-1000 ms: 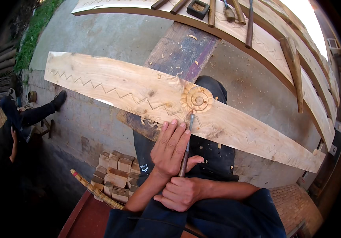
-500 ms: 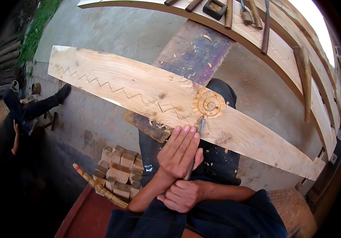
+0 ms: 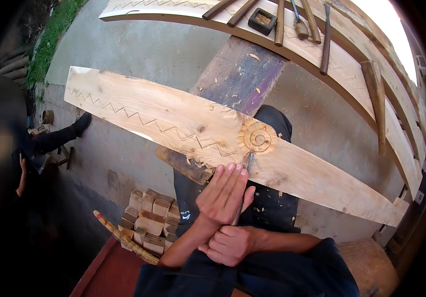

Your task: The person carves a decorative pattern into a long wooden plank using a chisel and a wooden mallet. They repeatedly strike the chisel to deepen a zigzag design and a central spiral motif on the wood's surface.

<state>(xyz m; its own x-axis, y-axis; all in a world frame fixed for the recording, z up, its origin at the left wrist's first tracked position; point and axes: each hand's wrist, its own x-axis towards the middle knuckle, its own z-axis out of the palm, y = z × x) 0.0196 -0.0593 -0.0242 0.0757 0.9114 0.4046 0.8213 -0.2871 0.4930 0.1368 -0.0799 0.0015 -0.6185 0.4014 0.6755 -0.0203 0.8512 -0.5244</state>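
Note:
A long pale board (image 3: 153,106), incised with a zigzag line, lies diagonally across a stained plank (image 3: 223,74) and bears a carved round rosette (image 3: 257,137). A narrow chisel (image 3: 249,161) has its metal end at the rosette's lower edge. My left hand (image 3: 223,195) holds the chisel shaft beside the thumb, with its straightened fingers on the board's near edge. Below it my right hand (image 3: 227,245) is closed around the handle, close to my body. Wood shavings (image 3: 198,166) lie beside the board.
Curved timbers (image 3: 312,49) at upper right carry several chisels, a black box (image 3: 262,21) and a wooden mallet (image 3: 374,99). Wooden blocks (image 3: 151,225) lie lower left beside a bundled stick (image 3: 119,235). Another person's leg (image 3: 54,141) and blurred upper body are at the left edge.
The whole view has shifted a little. My hands and the chisel keep much the same position on the board. The person at left has moved further into view.

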